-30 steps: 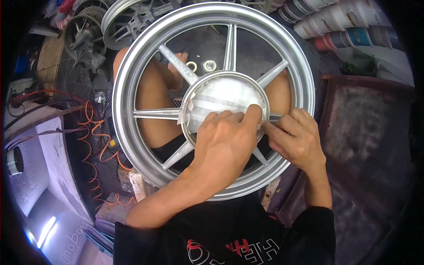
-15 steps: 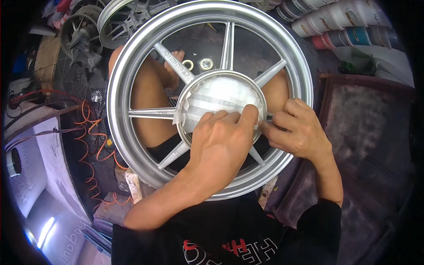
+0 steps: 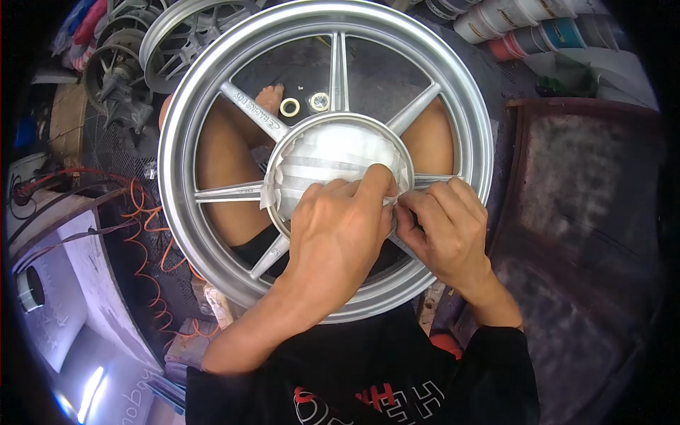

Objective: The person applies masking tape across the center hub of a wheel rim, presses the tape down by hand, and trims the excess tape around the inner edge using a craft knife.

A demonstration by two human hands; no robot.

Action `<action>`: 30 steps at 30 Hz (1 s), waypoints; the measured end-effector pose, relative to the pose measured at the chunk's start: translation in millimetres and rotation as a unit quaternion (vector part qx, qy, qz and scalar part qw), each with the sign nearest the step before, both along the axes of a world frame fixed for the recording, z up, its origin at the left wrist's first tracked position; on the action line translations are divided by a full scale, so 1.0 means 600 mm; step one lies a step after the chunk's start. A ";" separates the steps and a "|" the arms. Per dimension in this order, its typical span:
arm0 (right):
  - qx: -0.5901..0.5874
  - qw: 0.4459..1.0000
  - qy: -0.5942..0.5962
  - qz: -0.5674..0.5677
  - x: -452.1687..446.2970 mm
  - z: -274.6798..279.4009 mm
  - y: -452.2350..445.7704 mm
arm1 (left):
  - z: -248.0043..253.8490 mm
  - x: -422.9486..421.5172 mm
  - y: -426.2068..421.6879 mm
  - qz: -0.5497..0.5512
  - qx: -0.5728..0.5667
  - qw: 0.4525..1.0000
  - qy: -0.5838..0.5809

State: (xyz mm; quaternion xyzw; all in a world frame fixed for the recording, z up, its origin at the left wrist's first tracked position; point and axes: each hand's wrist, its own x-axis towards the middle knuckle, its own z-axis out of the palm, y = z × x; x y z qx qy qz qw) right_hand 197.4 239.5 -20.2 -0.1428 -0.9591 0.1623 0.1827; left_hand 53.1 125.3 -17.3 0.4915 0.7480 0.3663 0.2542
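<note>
A silver spoked wheel (image 3: 170,152) lies over my lap, its round hub covered with strips of whitish masking tape (image 3: 333,152). My left hand (image 3: 336,219) rests over the lower part of the taped hub, fingers bent and pressed together at its lower right edge; what its fingertips hold is hidden. Close beside it, my right hand (image 3: 446,227) is closed in a pinch at the hub's right rim. Whatever lies between those fingertips is too small to make out.
Two tape rolls, one pale yellow (image 3: 290,107) and one clear (image 3: 319,101), lie beyond the hub. More wheels (image 3: 177,42) are at the upper left, orange coiled hose (image 3: 152,283) at left, stacked buckets (image 3: 510,18) upper right, and a dark panel (image 3: 581,184) at right.
The wheel and both hands appear further left in view. My right hand has come closer to my left hand, with its fingers now angled more downward at the hub's edge.
</note>
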 end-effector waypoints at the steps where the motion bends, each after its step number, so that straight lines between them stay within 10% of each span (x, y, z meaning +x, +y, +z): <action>1: 0.004 1.000 -0.005 -0.006 -0.001 0.002 -0.002 | -0.001 0.000 0.000 0.000 0.001 1.000 -0.002; 30: -0.050 0.997 -0.018 -0.061 -0.004 0.001 -0.020 | -0.012 -0.004 -0.004 -0.014 0.031 0.999 0.004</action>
